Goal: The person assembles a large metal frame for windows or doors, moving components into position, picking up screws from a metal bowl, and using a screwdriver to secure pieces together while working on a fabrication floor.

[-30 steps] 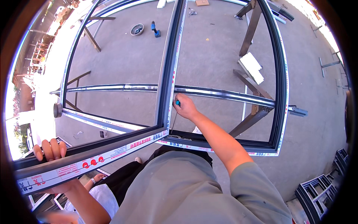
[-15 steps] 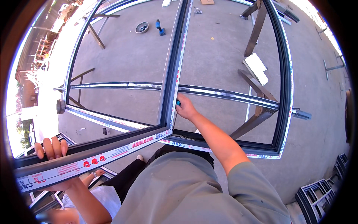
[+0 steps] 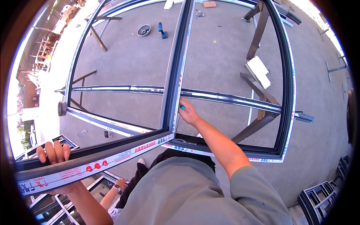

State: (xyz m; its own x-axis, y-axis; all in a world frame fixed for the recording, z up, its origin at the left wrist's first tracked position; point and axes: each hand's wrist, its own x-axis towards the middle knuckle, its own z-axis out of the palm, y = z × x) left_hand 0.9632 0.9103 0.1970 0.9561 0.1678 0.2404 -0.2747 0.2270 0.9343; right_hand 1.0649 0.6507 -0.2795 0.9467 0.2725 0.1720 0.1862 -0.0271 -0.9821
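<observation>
A dark grey window sash with printed white film along its side slants across the lower left. My left hand is closed around its outer end, fingers over the top edge and the palm beneath. The sash's other bar rises from the near corner over a larger dark window frame. My right hand is closed beside that upright bar, just above the corner. Between its fingers shows a small thing with a teal end; the bar hides the rest, so its kind is unclear.
Metal-topped supports and brown legs stand under the frame. On the floor beyond lie a blue cordless drill and a bowl of small parts. Another person's hand with a watch shows at lower left. Stacked frames lie lower right.
The other person at lower left has shifted, and less of their white clothing shows. The view has tilted slightly. Both my hands keep their holds on the sash and the teal-ended thing.
</observation>
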